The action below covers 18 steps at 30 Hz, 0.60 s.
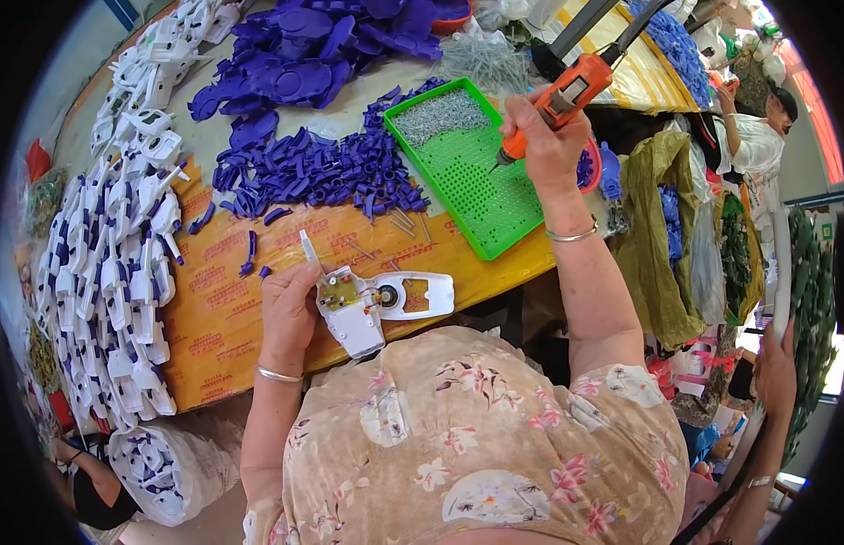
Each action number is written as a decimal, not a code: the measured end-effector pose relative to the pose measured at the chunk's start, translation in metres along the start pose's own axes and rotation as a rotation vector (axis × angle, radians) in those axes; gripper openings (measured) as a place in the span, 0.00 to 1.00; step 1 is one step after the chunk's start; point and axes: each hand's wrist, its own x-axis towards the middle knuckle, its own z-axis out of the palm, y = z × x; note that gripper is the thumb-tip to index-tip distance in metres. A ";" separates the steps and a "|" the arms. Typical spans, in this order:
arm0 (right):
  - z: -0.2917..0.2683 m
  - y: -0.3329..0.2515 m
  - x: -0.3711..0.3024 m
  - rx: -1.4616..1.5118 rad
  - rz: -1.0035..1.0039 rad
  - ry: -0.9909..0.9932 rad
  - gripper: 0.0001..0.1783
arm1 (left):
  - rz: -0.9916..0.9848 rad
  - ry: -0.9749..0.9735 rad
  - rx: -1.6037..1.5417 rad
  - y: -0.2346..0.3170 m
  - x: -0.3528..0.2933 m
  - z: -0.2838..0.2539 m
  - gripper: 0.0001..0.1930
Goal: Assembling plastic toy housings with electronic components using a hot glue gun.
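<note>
My left hand (291, 304) is closed on a white plastic toy housing (354, 329) at the table's front edge. A small green circuit board (343, 289), thin wires and a round black part (387, 295) show in its open side. My right hand (551, 150) grips an orange electric screwdriver (576, 89), its bit pointing down over a green perforated tray (483, 248). Small silver screws (440, 118) are heaped at the tray's far end. Whether a screw sits on the bit is too small to tell.
Small purple plastic pieces (322, 173) and larger purple shells (304, 54) are piled behind. Rows of white-and-purple toys (113, 282) cover the left side. A few metal pins (402, 222) lie near the tray. At right are bags (658, 245) and other people (758, 136).
</note>
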 end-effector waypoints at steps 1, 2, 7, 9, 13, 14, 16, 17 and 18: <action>0.001 -0.003 0.000 0.001 -0.001 -0.001 0.12 | 0.002 0.007 -0.001 0.001 -0.001 0.001 0.12; 0.002 -0.008 -0.001 0.008 -0.033 -0.025 0.11 | 0.003 0.008 -0.001 0.000 -0.001 0.001 0.12; 0.026 -0.042 -0.012 0.188 0.007 -0.077 0.08 | -0.031 0.095 0.093 0.000 -0.004 0.001 0.14; 0.041 -0.053 -0.019 0.273 -0.019 -0.196 0.07 | 0.065 0.095 0.219 -0.004 0.000 0.002 0.13; 0.091 -0.074 -0.049 0.444 0.009 -0.332 0.16 | 0.019 0.042 0.106 -0.006 0.006 0.003 0.13; 0.098 -0.075 -0.057 0.424 0.056 -0.436 0.21 | -0.013 0.027 0.078 -0.006 0.006 0.001 0.12; 0.111 -0.073 -0.068 0.392 0.131 -0.599 0.27 | -0.036 0.029 -0.004 -0.001 0.004 0.003 0.11; 0.121 -0.072 -0.073 0.418 0.135 -0.616 0.27 | -0.057 0.008 -0.082 0.000 0.003 0.005 0.11; 0.129 -0.071 -0.077 0.441 0.138 -0.629 0.27 | -0.045 0.008 -0.091 0.000 0.003 0.004 0.10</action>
